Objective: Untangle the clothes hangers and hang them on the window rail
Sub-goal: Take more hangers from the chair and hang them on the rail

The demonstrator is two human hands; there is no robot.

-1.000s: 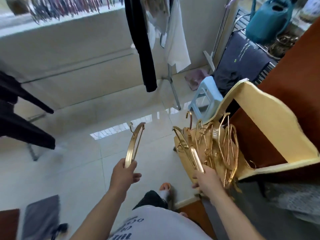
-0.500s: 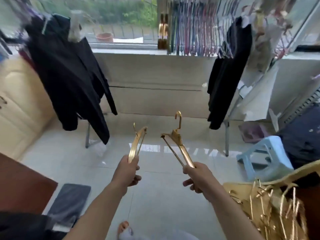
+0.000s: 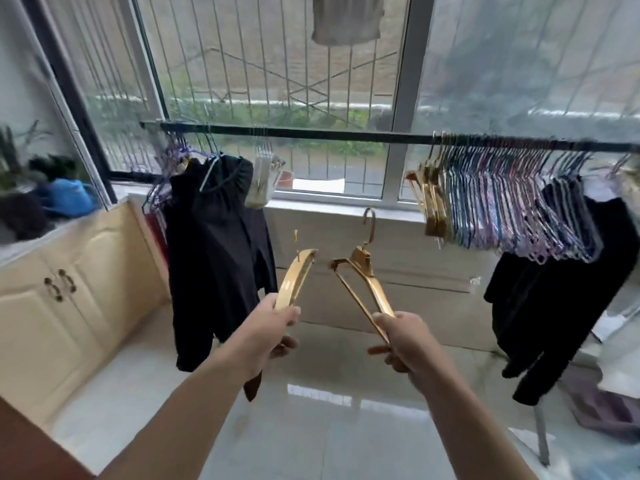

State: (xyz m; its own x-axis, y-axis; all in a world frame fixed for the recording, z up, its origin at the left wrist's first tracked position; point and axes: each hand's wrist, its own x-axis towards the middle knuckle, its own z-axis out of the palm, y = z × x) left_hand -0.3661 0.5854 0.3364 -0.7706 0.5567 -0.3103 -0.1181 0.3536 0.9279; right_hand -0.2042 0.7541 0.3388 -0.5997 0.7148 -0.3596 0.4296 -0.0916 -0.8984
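My left hand (image 3: 272, 332) grips the lower end of a gold hanger (image 3: 296, 278), seen edge-on with its hook pointing up. A second gold hanger (image 3: 363, 275) is held by one arm in my right hand (image 3: 403, 341), its hook upright. Both hangers are apart, held below the dark window rail (image 3: 346, 135) that runs across the window. On that rail hang a few gold hangers (image 3: 431, 199) and, to their right, several coloured hangers (image 3: 502, 202).
Black garments (image 3: 214, 244) hang from the rail at left, more dark clothes (image 3: 561, 278) at right. A cream cabinet (image 3: 62, 299) stands at left with a blue item (image 3: 65, 199) on top. The rail's middle stretch is bare. Glossy tiled floor (image 3: 329, 410) lies below.
My view has swung up from the hanger pile to the window and rail. My right hand pulled one gold hanger free of the pile; both hands have raised their hangers toward the rail.
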